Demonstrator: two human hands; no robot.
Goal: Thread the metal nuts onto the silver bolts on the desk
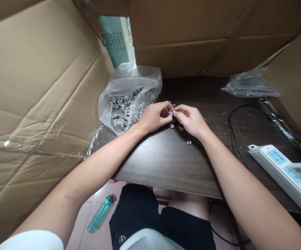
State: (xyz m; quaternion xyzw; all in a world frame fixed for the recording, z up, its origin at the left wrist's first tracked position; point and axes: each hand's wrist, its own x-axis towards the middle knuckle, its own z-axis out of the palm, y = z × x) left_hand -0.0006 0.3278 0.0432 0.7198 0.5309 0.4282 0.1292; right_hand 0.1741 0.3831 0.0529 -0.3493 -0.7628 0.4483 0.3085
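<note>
Between the fingertips of both hands is a small silver bolt (171,112), lying roughly sideways. My left hand (154,116) pinches it from the left with thumb and fingers. From the right, my right hand (190,119) closes thumb and forefinger on what looks like a nut (174,111) at the bolt's end; fingers partly hide it. A loose hex nut (172,126) lies on the table just below the hands, and another nut (189,142) lies nearer the front edge. Beside my left hand, a clear plastic bag (109,95) stands open, holding many silver bolts (126,102).
Cardboard walls (197,52) surround the dark wooden table (161,159) on the left, back and right. A crumpled plastic bag (251,85) lies at the back right. A white power strip (272,159) and black cable (230,121) are on the right. A green bottle (100,215) lies on the floor.
</note>
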